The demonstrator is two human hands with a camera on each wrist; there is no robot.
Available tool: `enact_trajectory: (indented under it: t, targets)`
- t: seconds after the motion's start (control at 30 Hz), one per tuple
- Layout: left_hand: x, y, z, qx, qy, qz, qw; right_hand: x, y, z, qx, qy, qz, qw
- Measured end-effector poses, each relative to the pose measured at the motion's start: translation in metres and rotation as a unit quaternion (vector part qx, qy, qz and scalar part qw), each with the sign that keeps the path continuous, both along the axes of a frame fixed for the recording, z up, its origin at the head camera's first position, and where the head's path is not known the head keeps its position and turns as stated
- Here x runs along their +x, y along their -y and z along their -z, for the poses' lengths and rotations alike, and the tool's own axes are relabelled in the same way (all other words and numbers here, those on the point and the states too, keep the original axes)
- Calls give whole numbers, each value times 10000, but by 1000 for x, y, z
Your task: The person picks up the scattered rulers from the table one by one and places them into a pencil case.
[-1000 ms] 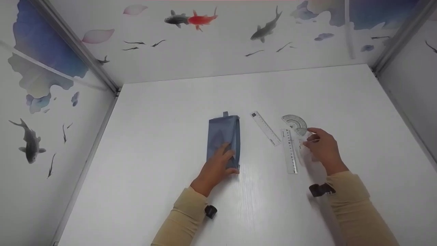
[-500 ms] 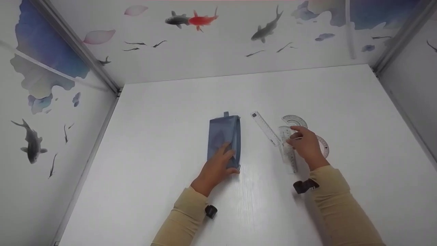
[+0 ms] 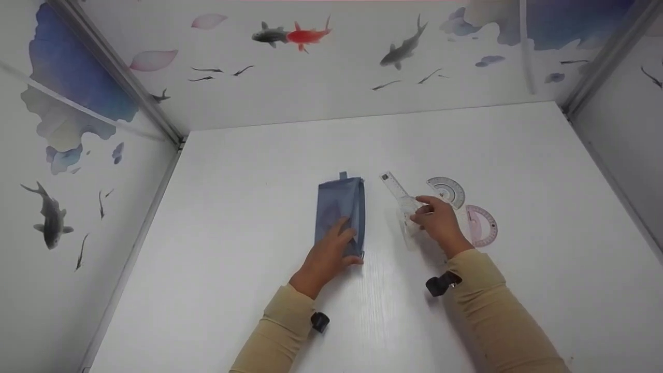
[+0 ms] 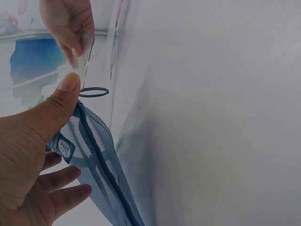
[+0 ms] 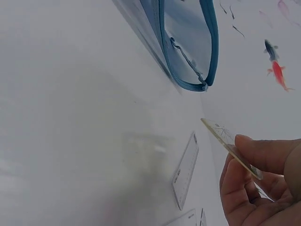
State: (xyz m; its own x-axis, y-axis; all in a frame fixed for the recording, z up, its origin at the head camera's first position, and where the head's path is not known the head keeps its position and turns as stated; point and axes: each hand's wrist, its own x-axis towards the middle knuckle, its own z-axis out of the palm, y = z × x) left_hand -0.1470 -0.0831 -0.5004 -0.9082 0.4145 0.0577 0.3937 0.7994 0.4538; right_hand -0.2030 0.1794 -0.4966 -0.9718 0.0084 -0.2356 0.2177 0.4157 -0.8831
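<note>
Two hands, left (image 3: 326,256) flat on blue pouch (image 3: 340,207), right (image 3: 437,223) pinching clear ruler (image 3: 406,220).

White tabletop boxed in by painted walls

The white table (image 3: 259,171) was enclosed on three sides by pale wall panels (image 3: 321,93) decorated with fish, a red goldfish (image 3: 306,35), petals and blue washes; grey metal corner posts (image 3: 119,77) joined them under even light.
</note>
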Motion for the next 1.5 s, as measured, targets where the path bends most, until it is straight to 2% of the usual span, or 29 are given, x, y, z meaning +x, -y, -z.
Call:
enact_trajectory:
  t: [0.3, 0.53, 0.8, 1.5]
  targets:
    - [0, 0, 1, 73, -8, 12, 10000, -5, 10, 2, -188, 135, 89, 9997]
    - [0, -2, 1, 32, 117, -55, 9999, -8, 21, 1, -225, 169, 30, 9996]
    - [-1, -3, 0, -109, 61, 4, 9999, -7, 38, 2, -450, 160, 40, 9988]
    - [-1, -3, 3, -60, -48, 88, 9999, -3, 70, 3, -789, 177, -54, 9967]
